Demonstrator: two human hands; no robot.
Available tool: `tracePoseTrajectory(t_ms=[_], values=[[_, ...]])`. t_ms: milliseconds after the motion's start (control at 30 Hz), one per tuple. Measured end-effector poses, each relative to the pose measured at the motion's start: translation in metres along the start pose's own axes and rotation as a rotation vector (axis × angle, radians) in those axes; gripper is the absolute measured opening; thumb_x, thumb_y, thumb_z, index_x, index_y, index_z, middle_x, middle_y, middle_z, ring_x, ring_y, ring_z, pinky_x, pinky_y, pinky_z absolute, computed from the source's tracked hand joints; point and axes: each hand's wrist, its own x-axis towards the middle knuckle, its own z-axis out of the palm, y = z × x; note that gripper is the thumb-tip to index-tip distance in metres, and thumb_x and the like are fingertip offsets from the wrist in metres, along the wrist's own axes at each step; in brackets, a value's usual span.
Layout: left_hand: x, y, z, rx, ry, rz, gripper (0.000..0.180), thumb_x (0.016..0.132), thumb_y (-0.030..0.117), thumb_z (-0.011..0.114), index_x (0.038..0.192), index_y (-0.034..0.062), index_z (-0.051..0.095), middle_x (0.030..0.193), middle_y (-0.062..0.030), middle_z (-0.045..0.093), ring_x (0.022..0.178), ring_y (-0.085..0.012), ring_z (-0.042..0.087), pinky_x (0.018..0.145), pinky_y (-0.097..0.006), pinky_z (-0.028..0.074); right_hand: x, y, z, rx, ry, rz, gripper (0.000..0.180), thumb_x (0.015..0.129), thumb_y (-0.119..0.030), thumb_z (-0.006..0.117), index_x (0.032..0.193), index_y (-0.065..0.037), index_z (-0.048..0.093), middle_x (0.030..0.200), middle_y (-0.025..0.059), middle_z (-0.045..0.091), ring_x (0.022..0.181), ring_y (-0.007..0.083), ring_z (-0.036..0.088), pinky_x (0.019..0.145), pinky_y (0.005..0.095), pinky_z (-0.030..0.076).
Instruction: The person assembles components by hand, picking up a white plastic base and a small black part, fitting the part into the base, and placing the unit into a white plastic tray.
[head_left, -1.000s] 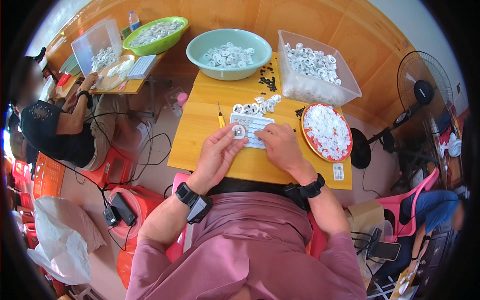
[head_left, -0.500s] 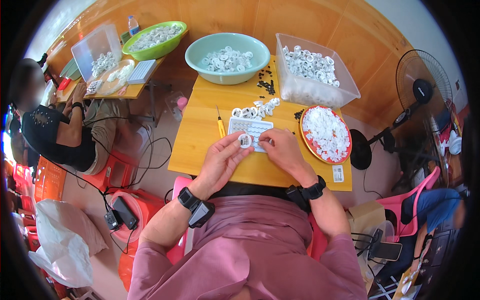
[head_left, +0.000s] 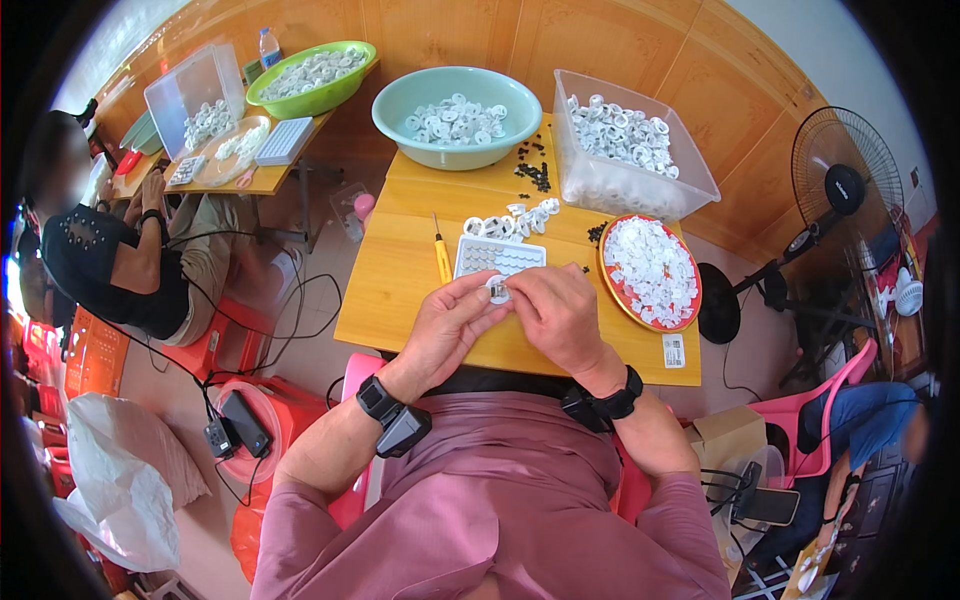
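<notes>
Pinching small white ring (head_left: 497, 291) between left hand (head_left: 450, 325), right hand (head_left: 556, 313).

Mauve long-sleeved shirt (head_left: 500, 500), black wrist device (head_left: 395, 417), black wristband (head_left: 610, 402)

The room had walls (head_left: 620, 40) of orange-brown wood panelling, with a pale strip at the upper right. The floor (head_left: 310, 250) was light tile, crossed by black cables (head_left: 250, 330). A wooden table (head_left: 400, 270) stood in the middle, and a second wooden table (head_left: 270, 180) stood to the left against the wall. A black standing fan (head_left: 845, 185) stood at the right, near a pink plastic chair (head_left: 815, 430). Red plastic stools (head_left: 215, 345) sat on the floor at the left, beside a white sack (head_left: 125, 480). Daylight was even and bright.
</notes>
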Motion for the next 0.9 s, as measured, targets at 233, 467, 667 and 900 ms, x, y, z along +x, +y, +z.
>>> tracePoseTrajectory(t_ms=[233, 467, 667, 900], values=[[-0.002, -0.002, 0.003, 0.018, 0.004, 0.018, 0.032, 0.101, 0.01, 0.057, 0.131, -0.0031, 0.056, 0.122, -0.0114, 0.065, 0.107, -0.0178, 0.066, 0.095, -0.029, 0.057, 0.0, -0.003, -0.002, 0.008, -0.01, -0.013, 0.014, 0.076, -0.004, 0.072, 0.089, -0.007, 0.066, 0.08, 0.0044, 0.067, 0.072, 0.0234, 0.064, 0.065, 0.0359, 0.044], [0.002, -0.008, 0.001, 0.109, 0.001, 0.019, 0.032, 0.103, 0.009, 0.054, 0.132, -0.004, 0.055, 0.124, -0.0126, 0.063, 0.111, -0.0192, 0.064, 0.099, -0.032, 0.055, -0.006, 0.001, -0.002, 0.071, -0.032, 0.089, 0.009, 0.077, -0.006, 0.072, 0.084, -0.008, 0.068, 0.081, 0.0049, 0.067, 0.071, 0.0249, 0.063, 0.065, 0.0366, 0.045], [-0.001, -0.009, -0.005, 0.205, 0.068, 0.071, 0.03, 0.104, 0.009, 0.051, 0.131, -0.0036, 0.056, 0.124, -0.011, 0.063, 0.11, -0.0173, 0.064, 0.098, -0.032, 0.055, -0.008, -0.003, 0.005, 0.063, -0.085, 0.122, 0.004, 0.081, -0.011, 0.067, 0.084, -0.009, 0.069, 0.077, 0.0053, 0.062, 0.074, 0.0269, 0.062, 0.067, 0.0386, 0.047], [-0.001, -0.011, 0.005, 0.278, 0.078, 0.068, 0.027, 0.104, 0.008, 0.05, 0.128, -0.0029, 0.057, 0.121, -0.0101, 0.065, 0.106, -0.0158, 0.065, 0.096, -0.031, 0.055, -0.012, -0.003, 0.002, 0.093, -0.045, 0.247, 0.002, 0.081, -0.011, 0.07, 0.082, -0.009, 0.07, 0.08, 0.006, 0.066, 0.066, 0.0272, 0.062, 0.06, 0.0383, 0.045]])
